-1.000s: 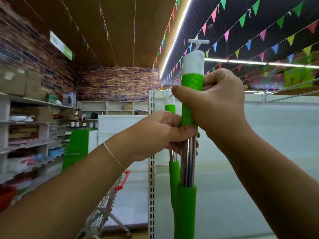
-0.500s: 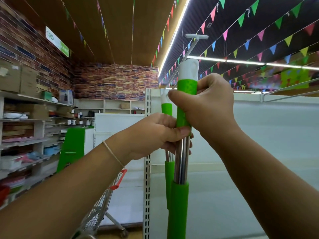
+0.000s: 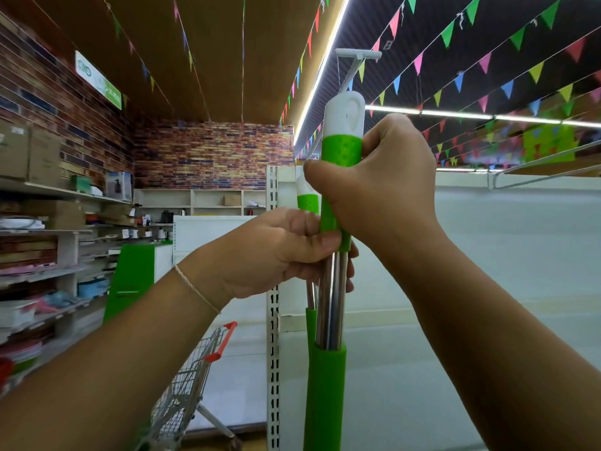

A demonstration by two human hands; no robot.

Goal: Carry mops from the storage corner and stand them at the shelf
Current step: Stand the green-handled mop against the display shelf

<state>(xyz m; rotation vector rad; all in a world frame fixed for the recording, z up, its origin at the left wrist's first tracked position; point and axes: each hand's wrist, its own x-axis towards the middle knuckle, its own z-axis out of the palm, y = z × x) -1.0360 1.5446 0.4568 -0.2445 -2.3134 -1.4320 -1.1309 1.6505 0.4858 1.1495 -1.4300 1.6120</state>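
both hands, left [image 3: 283,252] and right [image 3: 374,187], grip the mops [image 3: 341,151] upright right at the white shelf [image 3: 487,239], so carrying looks done, just letting go left

Single head-worn view, taken from close behind the hands

The scene is seen from head height, faced forward and tilted upward. The left hand [image 3: 279,252] and right hand [image 3: 383,187] are caught very near, mid-frame; ceiling is taken in above them, a white shelf [image 3: 487,255] just beyond.
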